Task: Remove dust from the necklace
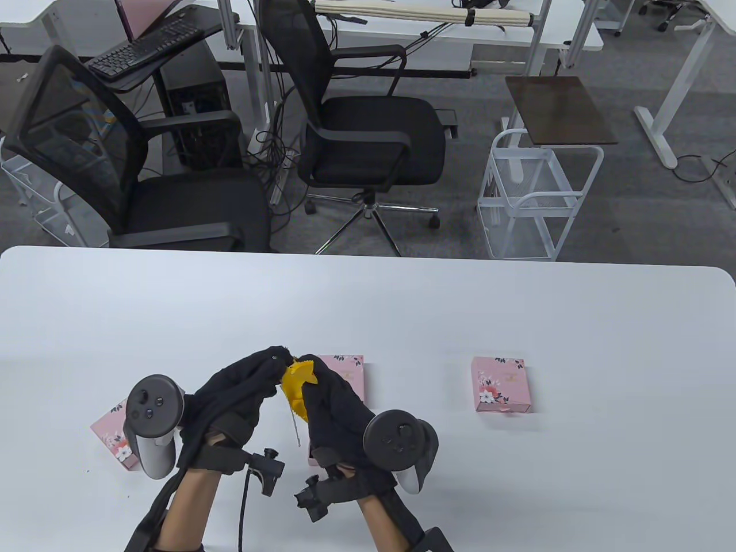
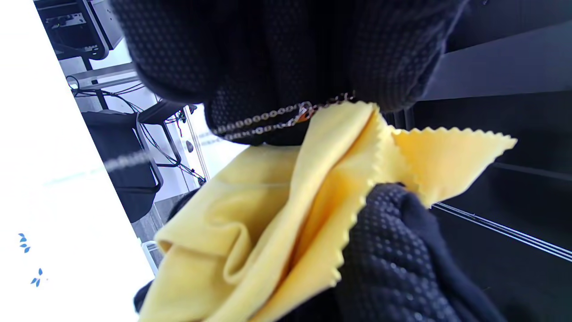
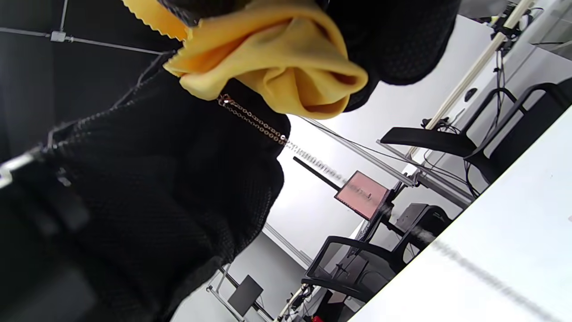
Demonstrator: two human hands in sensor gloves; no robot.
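A pink flowered box [image 1: 115,440] lies at the left of the white table [image 1: 368,310], partly hidden behind the tracker on the left hand [image 1: 241,391]. That hand is raised above the table with its fingers curled together at the tips, pinching the necklace [image 2: 268,123], a fine chain with a small clasp that runs out from between the gloved fingertips [image 2: 250,103] and hangs down toward the table. Just to its right, touching it, the right hand [image 1: 333,402] holds a yellow cloth [image 1: 298,386] with a zigzag edge, its fingers and thumb clamped around the bunched folds. In the wrist views the chain lies against the cloth right where the two hands meet. Behind the right hand a second pink box [image 1: 345,374] rests on the table, mostly covered by the glove. Well apart to the right lies a third pink box [image 1: 500,384], closed and flat. Black office chairs [image 1: 368,132] stand beyond the far edge of the table.
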